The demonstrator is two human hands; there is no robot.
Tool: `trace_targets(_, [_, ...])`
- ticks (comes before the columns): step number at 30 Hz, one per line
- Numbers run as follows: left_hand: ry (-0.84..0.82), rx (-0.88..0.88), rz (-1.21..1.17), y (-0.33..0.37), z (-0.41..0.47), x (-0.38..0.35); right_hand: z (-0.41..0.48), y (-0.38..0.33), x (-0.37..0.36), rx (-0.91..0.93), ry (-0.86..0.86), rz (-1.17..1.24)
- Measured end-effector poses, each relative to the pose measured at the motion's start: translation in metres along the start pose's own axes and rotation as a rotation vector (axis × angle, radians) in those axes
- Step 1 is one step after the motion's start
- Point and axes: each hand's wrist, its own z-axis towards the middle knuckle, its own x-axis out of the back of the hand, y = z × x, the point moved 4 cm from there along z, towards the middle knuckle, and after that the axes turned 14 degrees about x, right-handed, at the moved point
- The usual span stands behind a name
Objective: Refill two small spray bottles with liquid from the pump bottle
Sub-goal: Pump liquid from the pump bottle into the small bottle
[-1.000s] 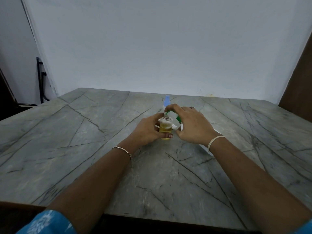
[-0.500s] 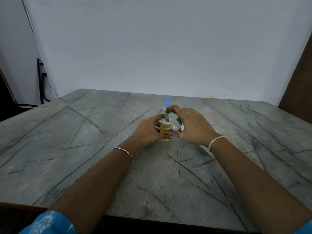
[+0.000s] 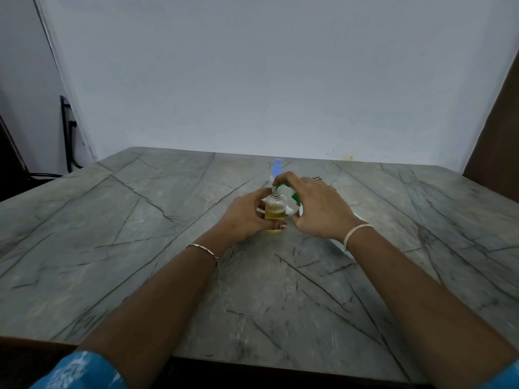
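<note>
A: Now, where is the bottle held?
B: Upright over the table, gripped round its body by the left hand. Yellow liquid is seen to about half height.
A: And the right hand?
B: Curled at the bottle's neck, a green cap pinched in its fingers. A blue-capped bottle is noted just behind the bottle.

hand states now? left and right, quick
Left hand: closed, holding the small bottle of yellow liquid.
Right hand: closed, pinching a green part at the bottle's neck.
</note>
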Motion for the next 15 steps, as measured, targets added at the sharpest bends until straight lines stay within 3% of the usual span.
trace_targets(15, [0.007, 0.0, 0.003, 0.0008, -0.0015, 0.0012, 0.0014, -0.0041, 0.0011, -0.009, 0.015, -0.048])
